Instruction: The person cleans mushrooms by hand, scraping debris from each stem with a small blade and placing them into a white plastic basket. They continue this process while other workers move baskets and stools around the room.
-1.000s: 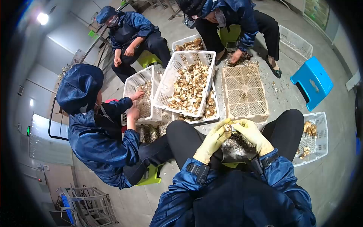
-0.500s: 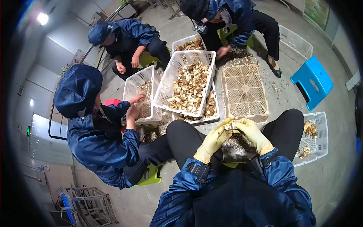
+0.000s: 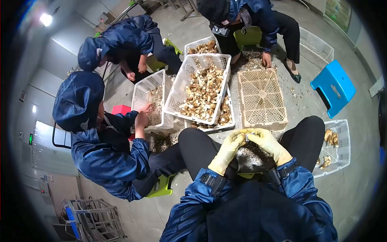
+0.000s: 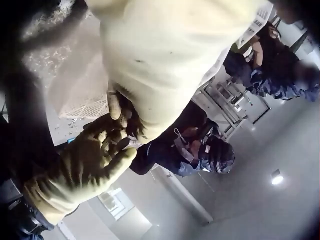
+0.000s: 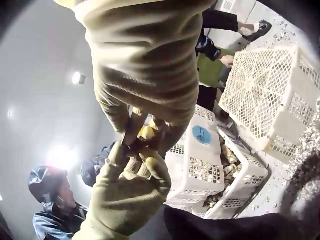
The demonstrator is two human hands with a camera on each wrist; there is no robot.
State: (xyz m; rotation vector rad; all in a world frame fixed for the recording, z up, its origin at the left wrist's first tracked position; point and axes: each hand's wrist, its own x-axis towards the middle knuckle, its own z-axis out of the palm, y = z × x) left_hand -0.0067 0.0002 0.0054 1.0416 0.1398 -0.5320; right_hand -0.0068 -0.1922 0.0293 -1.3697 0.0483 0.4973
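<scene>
In the head view, my gloved left hand [image 3: 226, 152] and right hand [image 3: 269, 144] meet above my lap with curled fingers. Between them is a small mushroom piece [image 5: 146, 132], largely covered by the gloves and pinched by the left hand [image 5: 127, 200]. The right hand [image 5: 145, 65] grips a thin flat piece [image 5: 132, 129] against it, perhaps a blade; its full shape is hidden. Seen from the left wrist, the left hand [image 4: 160, 60] fills the top, and the right hand's [image 4: 75, 177] fingertips touch its own.
A tilted white crate [image 3: 173, 99] of mushrooms rests on another ahead. An upturned crate [image 3: 263, 97] stands right of it; a crate [image 3: 343, 155] with some mushrooms is by my right knee. Blue stool [image 3: 334, 88] at right. Three people sit around, one close at left [image 3: 109, 149].
My hands stay together; the left fingers have shifted slightly right and the held piece is more covered. The far-left person has bent forward, and the far-right person's hand has moved right over the scraps.
</scene>
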